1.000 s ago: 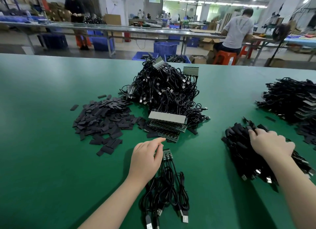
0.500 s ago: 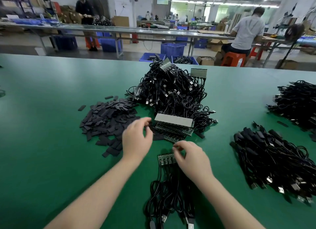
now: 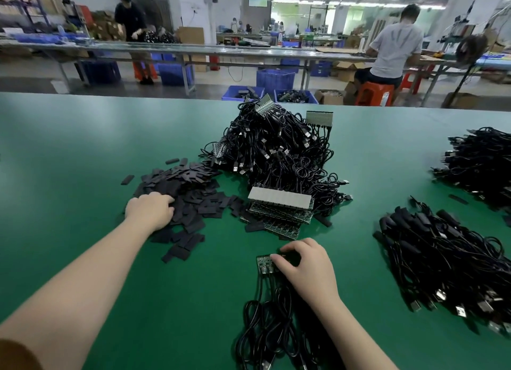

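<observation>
The right hand (image 3: 307,267) grips the board strip (image 3: 264,263), fingers curled over its right end. The strip lies crosswise in front of the person, its cables (image 3: 271,328) trailing back toward the body. The left hand (image 3: 150,210) rests on the near edge of the sleeves (image 3: 190,187), fingers bent into the pile; whether it pinches one I cannot tell. The sleeves lie ahead and left of the strip, so the left hand is much the nearer, and the strip's bare left end faces it.

No legible text or labels anywhere
</observation>
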{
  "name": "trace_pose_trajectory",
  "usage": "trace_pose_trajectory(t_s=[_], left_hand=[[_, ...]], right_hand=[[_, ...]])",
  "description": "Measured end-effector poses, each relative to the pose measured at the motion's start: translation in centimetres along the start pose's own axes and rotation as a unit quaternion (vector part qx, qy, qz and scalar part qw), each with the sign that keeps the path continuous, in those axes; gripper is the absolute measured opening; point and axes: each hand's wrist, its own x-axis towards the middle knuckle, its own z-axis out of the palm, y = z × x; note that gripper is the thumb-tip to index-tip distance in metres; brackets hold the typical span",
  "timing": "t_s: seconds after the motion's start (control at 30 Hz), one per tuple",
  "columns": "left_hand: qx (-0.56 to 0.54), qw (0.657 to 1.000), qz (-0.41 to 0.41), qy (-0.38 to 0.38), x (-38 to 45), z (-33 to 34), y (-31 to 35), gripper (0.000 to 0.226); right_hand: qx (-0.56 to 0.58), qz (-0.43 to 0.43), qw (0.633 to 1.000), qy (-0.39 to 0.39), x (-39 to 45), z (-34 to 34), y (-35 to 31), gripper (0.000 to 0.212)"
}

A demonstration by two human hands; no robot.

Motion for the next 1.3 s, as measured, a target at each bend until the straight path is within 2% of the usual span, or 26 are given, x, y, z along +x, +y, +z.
trace_pose_trajectory(t_s=[0.1,0.17,0.2,0.27,0.33,0.4,0.43,0.6,0.7,0.77,0.9,1.03,1.17,1.3], left_hand=[[-0.129,0.981,-0.01,0.144,-1.5,-0.4,1.8,0.039],[-0.209,0.952,0.044,0.22,-3.3,-1.4,4.3,0.035],[-0.237,0.94,0.092,0.229,-4.3,-2.0,5.8,0.033],[-0.285,0.923,0.19,0.175,-6.7,-2.7,8.6,0.031],[-0.307,0.914,0.257,0.056,-8.7,-2.6,11.1,0.04],[-0.343,0.897,0.274,-0.045,-10.2,-1.9,12.9,0.056],[-0.378,0.883,0.269,-0.072,-10.8,-1.4,13.5,0.059],[-0.579,0.781,0.217,-0.088,-12.2,-0.2,15.6,0.022],[-0.649,0.726,0.215,-0.083,-12.6,-0.2,16.3,0.016],[-0.682,0.704,0.185,-0.062,-12.8,0.0,16.5,0.018],[-0.704,0.693,0.155,-0.022,-13.2,0.8,16.5,0.017],[-0.687,0.709,0.16,-0.01,-13.5,1.1,16.8,0.02],[-0.665,0.726,0.175,-0.029,-13.5,1.3,16.7,0.032],[-0.644,0.746,0.167,-0.028,-13.8,1.0,17.0,0.036]], right_hand=[[0.012,-0.002,1.0,0.001,0.0,0.0,0.1,0.039],[0.018,-0.013,0.999,-0.029,0.0,-0.2,0.4,0.041],[0.019,-0.016,0.998,-0.05,0.0,-0.4,0.6,0.043],[0.014,-0.025,0.996,-0.082,0.1,-0.9,1.0,0.045],[0.013,-0.035,0.996,-0.082,0.2,-1.1,1.1,0.042],[0.031,-0.04,0.997,-0.064,0.0,-1.3,1.0,0.037],[0.05,-0.037,0.997,-0.051,-0.1,-1.3,1.0,0.037],[0.233,0.007,0.973,0.002,-0.7,-1.8,1.7,0.032],[0.297,0.018,0.955,0.003,-0.7,-2.0,1.8,0.025],[0.337,0.031,0.941,0.011,-0.6,-2.1,1.8,0.024],[0.299,0.047,0.953,0.019,-0.2,-1.5,1.4,0.023],[0.267,0.052,0.962,0.007,-0.2,-1.2,1.0,0.019],[0.274,0.056,0.96,0.005,-0.2,-1.3,0.9,0.012],[0.288,0.045,0.957,0.01,-0.5,-1.5,1.0,0.014]])
